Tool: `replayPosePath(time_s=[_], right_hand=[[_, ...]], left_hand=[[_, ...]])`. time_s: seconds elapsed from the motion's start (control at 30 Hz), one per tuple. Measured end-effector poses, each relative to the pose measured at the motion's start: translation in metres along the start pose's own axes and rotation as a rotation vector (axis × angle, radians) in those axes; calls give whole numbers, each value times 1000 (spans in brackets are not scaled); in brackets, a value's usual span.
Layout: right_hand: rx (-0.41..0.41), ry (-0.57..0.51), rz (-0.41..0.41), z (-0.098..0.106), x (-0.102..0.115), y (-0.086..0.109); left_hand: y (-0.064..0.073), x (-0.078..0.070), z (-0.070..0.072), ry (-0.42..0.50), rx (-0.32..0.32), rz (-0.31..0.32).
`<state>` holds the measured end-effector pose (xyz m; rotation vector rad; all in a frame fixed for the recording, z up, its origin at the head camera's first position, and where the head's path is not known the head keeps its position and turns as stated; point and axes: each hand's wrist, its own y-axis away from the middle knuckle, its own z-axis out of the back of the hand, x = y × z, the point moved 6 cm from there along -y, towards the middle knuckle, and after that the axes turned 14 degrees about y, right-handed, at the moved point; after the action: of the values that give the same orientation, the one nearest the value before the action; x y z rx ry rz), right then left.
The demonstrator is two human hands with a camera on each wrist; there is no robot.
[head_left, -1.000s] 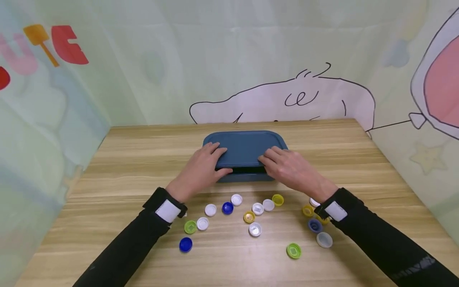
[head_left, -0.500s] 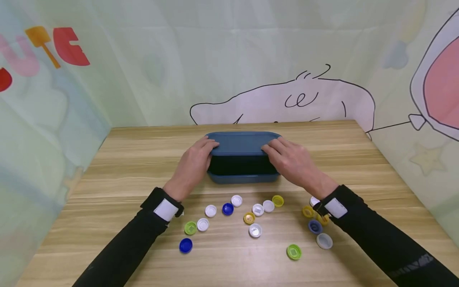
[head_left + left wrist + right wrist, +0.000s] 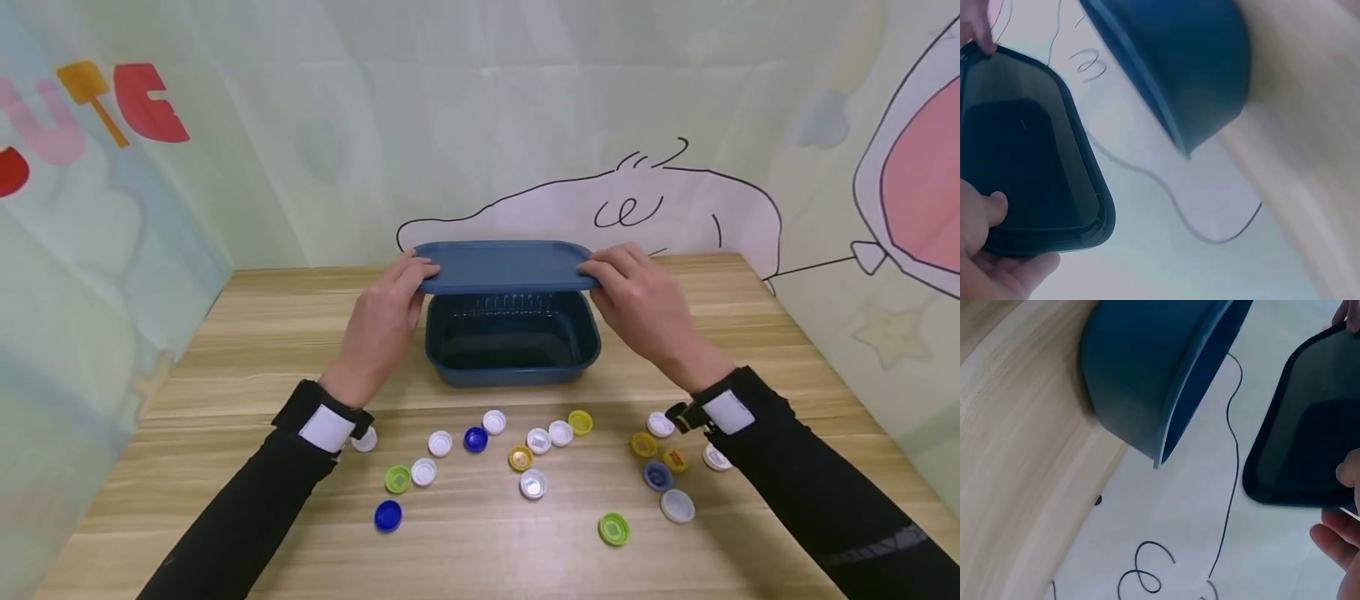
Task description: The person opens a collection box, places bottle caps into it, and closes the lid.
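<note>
A flat blue lid [image 3: 510,267] with rounded corners is held level above a deep blue box [image 3: 513,377]. My left hand [image 3: 384,321] grips the lid's left end, thumb underneath and fingers over the top. At the opposite end my right hand [image 3: 643,307] pinches it the same way. Both wrist views show the lid's dark underside, with the left thumb [image 3: 996,209] pressed against it. Clear of the lid, the box [image 3: 1141,369] stands on the table, its inside showing dark with nothing visible in it.
Several bottle caps lie scattered on the wooden table [image 3: 300,533] in front of the box, among them a dark blue cap [image 3: 387,516], a green cap [image 3: 613,529] and a yellow cap [image 3: 580,422]. A printed cloth backdrop [image 3: 337,125] hangs behind and around the table.
Both hands have raised the lid up and away from the box, whose opening now shows. The hands have moved slightly apart and upward. The caps have stayed put.
</note>
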<state>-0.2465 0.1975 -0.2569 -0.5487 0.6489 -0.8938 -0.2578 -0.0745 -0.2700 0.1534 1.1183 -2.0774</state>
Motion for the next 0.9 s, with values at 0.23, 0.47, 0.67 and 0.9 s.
replayPosePath(time_s=[0.23, 0.47, 0.67, 0.9], right_hand=[[-34, -218, -117, 1, -7, -11], [-109, -383, -226, 10, -2, -30], [-93, -425, -262, 7, 1, -46], [-74, -503, -251, -6, 15, -60]], left_hand=[[-2, -7, 35, 19, -194, -55], [-5, 5, 62, 173, -323, 42], [3, 28, 74, 311, -375, 91], [19, 51, 82, 292, -442, 163]])
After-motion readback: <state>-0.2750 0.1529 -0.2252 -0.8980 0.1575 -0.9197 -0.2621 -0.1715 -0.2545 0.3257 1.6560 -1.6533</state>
